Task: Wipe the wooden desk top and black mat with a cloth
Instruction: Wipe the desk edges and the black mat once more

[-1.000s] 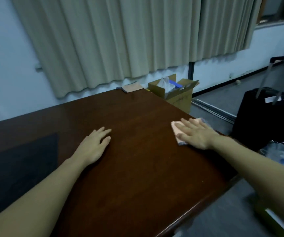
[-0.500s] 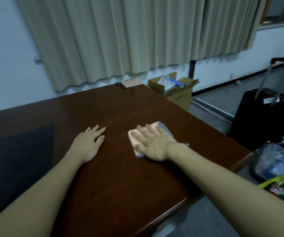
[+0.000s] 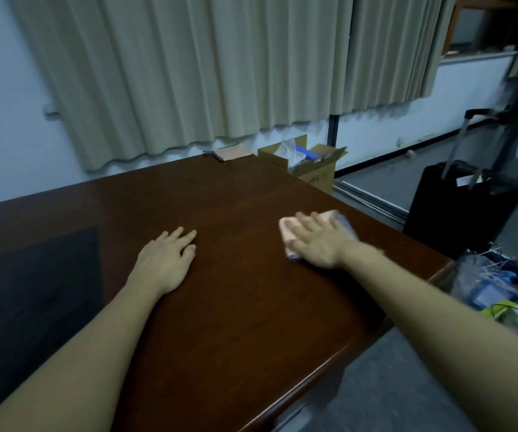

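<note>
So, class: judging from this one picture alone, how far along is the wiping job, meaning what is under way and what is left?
Nothing shows as finished; the wood gives no wiped trace. In hand: the right hand presses flat on the pink cloth on the right part of the wooden desk top, while the left hand rests flat on the wood. Left: the black mat at the left, which neither hand nor cloth touches.
</note>
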`<state>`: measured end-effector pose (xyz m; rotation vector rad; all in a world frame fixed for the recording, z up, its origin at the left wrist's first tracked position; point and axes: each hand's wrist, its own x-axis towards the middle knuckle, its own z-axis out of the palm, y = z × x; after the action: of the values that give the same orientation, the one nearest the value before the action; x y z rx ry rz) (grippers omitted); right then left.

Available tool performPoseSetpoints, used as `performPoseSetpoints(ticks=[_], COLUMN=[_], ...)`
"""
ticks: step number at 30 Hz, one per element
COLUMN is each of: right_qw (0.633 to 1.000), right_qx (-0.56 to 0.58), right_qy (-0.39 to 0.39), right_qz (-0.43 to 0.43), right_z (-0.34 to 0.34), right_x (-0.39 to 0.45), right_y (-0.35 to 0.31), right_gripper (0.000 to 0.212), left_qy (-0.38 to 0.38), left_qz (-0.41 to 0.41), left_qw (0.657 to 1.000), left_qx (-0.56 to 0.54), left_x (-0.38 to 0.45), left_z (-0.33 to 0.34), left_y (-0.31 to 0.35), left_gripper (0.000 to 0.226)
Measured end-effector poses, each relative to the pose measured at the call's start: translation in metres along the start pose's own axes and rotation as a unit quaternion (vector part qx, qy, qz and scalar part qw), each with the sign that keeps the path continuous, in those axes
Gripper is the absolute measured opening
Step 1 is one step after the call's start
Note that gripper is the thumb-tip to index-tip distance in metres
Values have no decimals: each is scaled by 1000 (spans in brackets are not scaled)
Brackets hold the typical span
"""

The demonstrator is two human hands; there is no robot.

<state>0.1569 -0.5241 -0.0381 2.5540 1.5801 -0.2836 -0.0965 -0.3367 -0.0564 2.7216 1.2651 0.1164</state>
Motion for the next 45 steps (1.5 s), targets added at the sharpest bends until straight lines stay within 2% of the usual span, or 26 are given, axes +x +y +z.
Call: performPoseSetpoints(ticks=[3, 6, 8, 10, 11, 13, 16, 18, 22, 25, 27, 30, 33, 36, 38, 42, 45], right_qw=[992, 987, 994, 1000, 999, 995, 992, 996, 997, 988, 990, 998, 998, 997, 998, 998, 992], right_qx=[-20, -9, -1, 5, 10, 27, 39, 26, -7, 3, 11, 9, 26, 33, 28, 4, 9], right_qy=[12, 11, 6, 13, 20, 30, 27, 16, 8, 26, 33, 34, 52, 52, 44, 44, 61], right_qz=[-121, -163, -108, -20, 26, 87, 115, 79, -77, -153, -138, -48, 28, 56, 44, -53, -109], right_z=[9, 13, 10, 8, 9, 12, 9, 8, 14, 26, 26, 26, 29, 31, 31, 31, 39], right_x=[-31, -54, -56, -55, -52, -41, -24, -21, -51, -88, -103, -103, -87, -77, -79, -102, -120], right_y=[-55, -41, 3, 52, 70, 90, 71, 43, -15, -13, 15, 65, 93, 89, 72, 28, 25], right_gripper=[63, 63, 69, 87, 87, 68, 61, 62, 63, 62, 63, 81, 64, 62, 62, 62, 62], left_qy=[1, -3, -6, -6, -3, 1, 1, 3, 1, -1, 3, 2, -2, -4, -4, -5, -4], left_qz=[1, 4, 5, 4, 9, 7, 8, 4, -5, -3, 0, 0, -3, -3, -4, -2, -1], left_qw=[1000, 1000, 1000, 1000, 1000, 1000, 1000, 1000, 1000, 1000, 1000, 1000, 1000, 1000, 1000, 1000, 1000], left_qx=[0, -1, 0, 0, 1, 1, 1, 3, 6, 5, 1, 5, 7, 7, 8, 3, 1], left_x=[-1, -1, -1, -2, 1, 1, 3, 3, 3, 0, -2, -2, -2, -2, -1, 1, 2], left_z=[0, 0, 0, 1, 1, 1, 2, 2, 0, 0, 0, 0, -1, -1, -1, 0, 1], left_y=[-1, -3, -3, -3, -3, -3, -4, -4, -3, -1, -1, 0, 2, 2, 1, 0, 0], left_gripper=[50, 51, 51, 51, 51, 52, 51, 51, 50, 51, 50, 51, 51, 50, 50, 50, 50])
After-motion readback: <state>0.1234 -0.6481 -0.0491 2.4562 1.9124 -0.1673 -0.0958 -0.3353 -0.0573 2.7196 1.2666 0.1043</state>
